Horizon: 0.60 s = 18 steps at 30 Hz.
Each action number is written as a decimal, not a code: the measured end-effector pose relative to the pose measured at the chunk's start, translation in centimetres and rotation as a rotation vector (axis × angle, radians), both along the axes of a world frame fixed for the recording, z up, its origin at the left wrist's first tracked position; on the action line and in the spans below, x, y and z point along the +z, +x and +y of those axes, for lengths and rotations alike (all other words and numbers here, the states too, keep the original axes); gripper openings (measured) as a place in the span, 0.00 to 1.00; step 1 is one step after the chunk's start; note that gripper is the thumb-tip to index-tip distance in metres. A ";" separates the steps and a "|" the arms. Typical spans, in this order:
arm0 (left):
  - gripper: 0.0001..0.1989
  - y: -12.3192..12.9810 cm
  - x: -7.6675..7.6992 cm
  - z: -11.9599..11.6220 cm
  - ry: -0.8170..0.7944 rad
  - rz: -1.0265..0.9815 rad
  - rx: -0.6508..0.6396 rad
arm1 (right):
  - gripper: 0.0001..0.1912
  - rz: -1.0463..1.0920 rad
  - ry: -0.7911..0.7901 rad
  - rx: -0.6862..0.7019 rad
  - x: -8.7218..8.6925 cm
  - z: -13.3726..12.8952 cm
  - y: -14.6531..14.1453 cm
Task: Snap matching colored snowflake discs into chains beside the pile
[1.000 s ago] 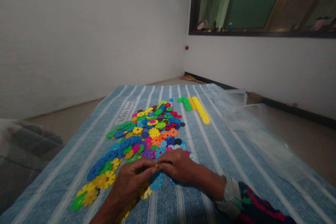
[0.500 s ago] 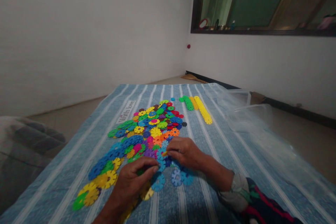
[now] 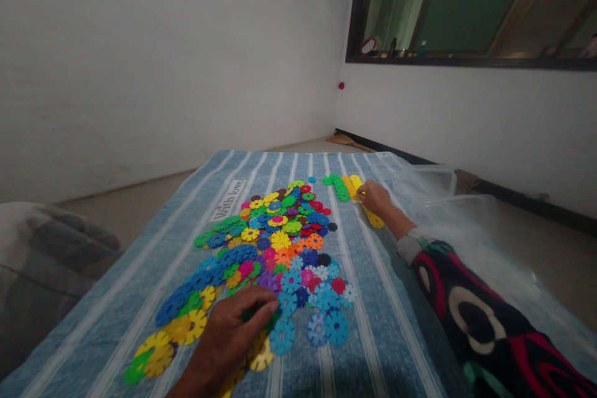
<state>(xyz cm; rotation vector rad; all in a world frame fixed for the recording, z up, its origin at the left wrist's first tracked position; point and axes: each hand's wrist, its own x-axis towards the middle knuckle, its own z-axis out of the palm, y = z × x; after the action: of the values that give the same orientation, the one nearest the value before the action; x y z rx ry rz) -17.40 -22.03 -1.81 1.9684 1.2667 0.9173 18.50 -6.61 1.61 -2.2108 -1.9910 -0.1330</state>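
Observation:
My left hand (image 3: 237,324) rests low over the near part of a heap of notched plastic discs (image 3: 280,240). Its thumb and forefinger curl together beside a light blue disc (image 3: 282,336); what they hold, if anything, is hidden. Farther off to the right, my right hand (image 3: 374,197) is pinched at the short orange row (image 3: 348,187) and the yellow row (image 3: 375,220), on a yellow-orange disc mostly covered by the fingers. A green row (image 3: 340,188) lies just left of these. Blue discs (image 3: 336,327) are spread at the heap's near right.
A striped blue cloth (image 3: 153,280) covers the surface. Clear plastic containers (image 3: 433,179) stand along its right side. A "With love" label (image 3: 229,199) lies left of the heap. Grey fabric (image 3: 51,267) is at the far left.
My right hand has moved from the heap, where it pinched a yellow-orange disc, away and rightward to the sorted rows. My left hand has stayed nearly in place.

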 end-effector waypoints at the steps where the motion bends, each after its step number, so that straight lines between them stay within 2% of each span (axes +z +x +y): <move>1: 0.11 -0.1 -0.3 0.1 0.005 0.008 -0.003 | 0.17 -0.006 -0.007 0.002 -0.1 0.3 0.1; 5: 0.12 -0.5 -0.7 0.3 0.011 0.048 -0.043 | 0.18 -0.024 -0.043 0.009 -0.4 1.3 0.3; 12: 0.13 -0.2 0.1 0.2 -0.007 0.091 -0.056 | 0.17 -0.044 -0.083 0.010 -0.9 2.2 0.6; 18: 0.13 -0.3 -0.4 0.1 0.015 0.074 -0.050 | 0.16 -0.053 -0.100 -0.006 -1.2 2.9 0.6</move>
<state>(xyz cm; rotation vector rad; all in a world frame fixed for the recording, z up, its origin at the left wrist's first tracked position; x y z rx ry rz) -17.70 -21.88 -2.19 2.0534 1.2489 0.8394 19.14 -3.69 0.45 -2.2966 -2.0619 -0.0956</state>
